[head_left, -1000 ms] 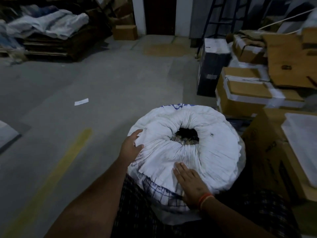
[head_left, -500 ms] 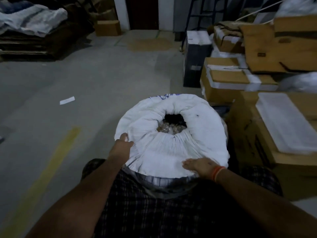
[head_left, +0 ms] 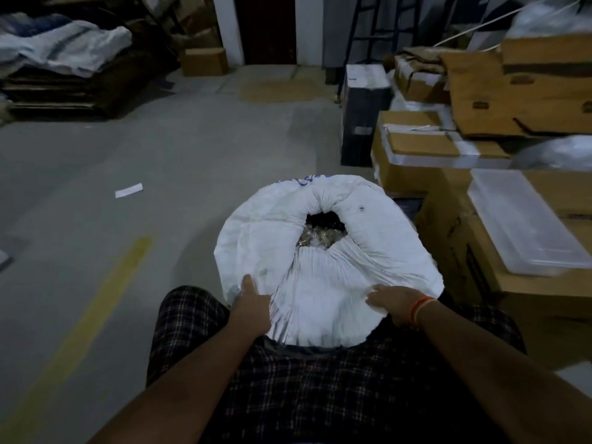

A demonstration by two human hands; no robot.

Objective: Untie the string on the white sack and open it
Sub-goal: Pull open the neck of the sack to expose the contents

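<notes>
White sack [head_left: 368, 251] during opening, seen from the head camera; it stands on the concrete floor [head_left: 160, 155] directly in front of the person, against the checked garment [head_left: 320, 395]. Left hand [head_left: 253, 310]: a second ago it lay higher on the sack's left shoulder; it has since slid down to the near-left rim, where it now clutches a fold of the rolled-down cloth, thumb raised over the fabric. Between the two hands the cloth is drawn into tight radial pleats that run away from the grips toward the mouth [head_left: 323, 229], which gapes beyond them and shows a dark interior with pale, glinting contents too dim to identify. Right hand [head_left: 395, 301], wearing an orange wristband [head_left: 422, 310]: earlier laid flat on the near top of the sack, it has moved to the near-right rim and now curls its fingers over the edge. Both grips are thus closed on the rim cloth, not on any string; no string is visible, so the untying appears done and the remaining work is judged to be widening the mouth by pulling the rim down and outward. Writing: blue print at the sack's far edge, beyond the mouth, is partly folded under and unreadable; stacked cardboard boxes [head_left: 432, 155] lie beyond the right hand, their labels illegible
</notes>
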